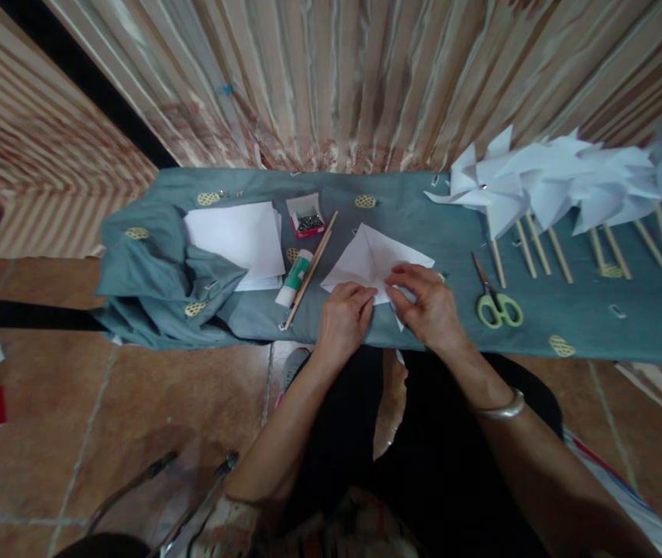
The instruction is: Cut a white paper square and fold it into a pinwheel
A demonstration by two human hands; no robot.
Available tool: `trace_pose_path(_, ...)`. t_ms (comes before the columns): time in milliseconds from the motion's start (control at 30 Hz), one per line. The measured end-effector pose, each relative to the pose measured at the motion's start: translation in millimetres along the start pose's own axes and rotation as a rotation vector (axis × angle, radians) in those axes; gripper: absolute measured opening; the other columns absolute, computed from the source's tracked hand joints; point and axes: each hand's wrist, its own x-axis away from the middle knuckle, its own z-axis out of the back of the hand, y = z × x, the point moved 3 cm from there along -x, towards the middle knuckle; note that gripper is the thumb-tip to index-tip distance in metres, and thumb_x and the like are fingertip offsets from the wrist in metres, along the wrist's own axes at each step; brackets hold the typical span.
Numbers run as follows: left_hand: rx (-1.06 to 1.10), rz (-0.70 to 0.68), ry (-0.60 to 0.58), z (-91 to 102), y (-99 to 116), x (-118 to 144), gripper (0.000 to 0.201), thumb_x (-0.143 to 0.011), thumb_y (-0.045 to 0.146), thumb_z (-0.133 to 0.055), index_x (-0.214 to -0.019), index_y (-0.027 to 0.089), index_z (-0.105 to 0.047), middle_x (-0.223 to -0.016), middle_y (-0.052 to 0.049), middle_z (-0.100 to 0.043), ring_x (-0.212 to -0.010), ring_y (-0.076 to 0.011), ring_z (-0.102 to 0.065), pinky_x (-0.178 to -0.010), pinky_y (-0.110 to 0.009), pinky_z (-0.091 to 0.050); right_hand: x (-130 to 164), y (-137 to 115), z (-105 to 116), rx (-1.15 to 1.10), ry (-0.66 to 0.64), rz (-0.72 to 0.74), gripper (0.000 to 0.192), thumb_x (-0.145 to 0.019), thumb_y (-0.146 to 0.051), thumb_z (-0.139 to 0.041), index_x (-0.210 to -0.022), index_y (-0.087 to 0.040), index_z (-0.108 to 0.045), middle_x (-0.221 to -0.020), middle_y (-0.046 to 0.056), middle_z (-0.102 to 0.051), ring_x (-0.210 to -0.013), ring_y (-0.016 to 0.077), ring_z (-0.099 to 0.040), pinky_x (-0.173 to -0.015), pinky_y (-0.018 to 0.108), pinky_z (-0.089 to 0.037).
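nearest the camera are the person's forearms, a bangle (505, 407) on the right wrist, reaching to the near edge of the table (598, 325). the left hand (343, 319) presses flat, fingers curled down on the near corner of a creased white sheet (374, 260). the right hand (431, 304) pinches the same sheet beside it, fingers bent on a flap. the sheet lies at the middle of the near edge, with diagonal creases showing.

the step in hand looks like folding or tucking a corner of the sheet toward its centre. the next move likely calls for keeping the sheet pinned with one hand while the other draws the flap over cleanly along the crease.

left of the sheet lie a stick (311, 270), a glue stick (294, 277), a small box of pins (306, 215) and a paper stack (236, 236). scissors (497, 298) rest to the right. finished pinwheels (563, 186) on sticks fill the far right corner.

the table wears a blue-grey cloth (150, 271), bunched at its left end. striped curtains (336, 77) hang behind, and the floor (75, 418) is terracotta tile.
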Motion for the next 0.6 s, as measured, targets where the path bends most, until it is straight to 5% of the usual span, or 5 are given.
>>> trace_pose_path(300,-0.026,0.005,-0.02,-1.2,0.0,-1.5,0.022,-0.092,0.017,-0.053,-0.103,0.018,-0.073,-0.091,-0.007,-0.068,-0.09,-0.0197,-0.063,-0.085,-0.032,-0.053,3.7,-6.5,-7.2,0.119,-0.045,0.136,0.035,-0.089,-0.014,-0.046,-0.109,-0.022,-0.074,-0.127,0.013,-0.06,-0.112,0.0287,-0.056,-0.1,0.049,-0.048)
trace_pose_path(600,-0.034,-0.027,-0.016,-1.0,1.1,-1.1,0.022,-0.095,0.02,-0.051,-0.102,0.016,-0.072,-0.093,-0.008,-0.067,-0.091,-0.0197,-0.062,-0.086,-0.032,-0.053,8.2,-3.9,-15.4,0.183,-0.037,0.108,0.042,-0.083,-0.008,-0.045,-0.113,-0.02,-0.072,-0.135,0.013,-0.054,-0.123,0.0308,-0.048,-0.102,0.05,-0.046)
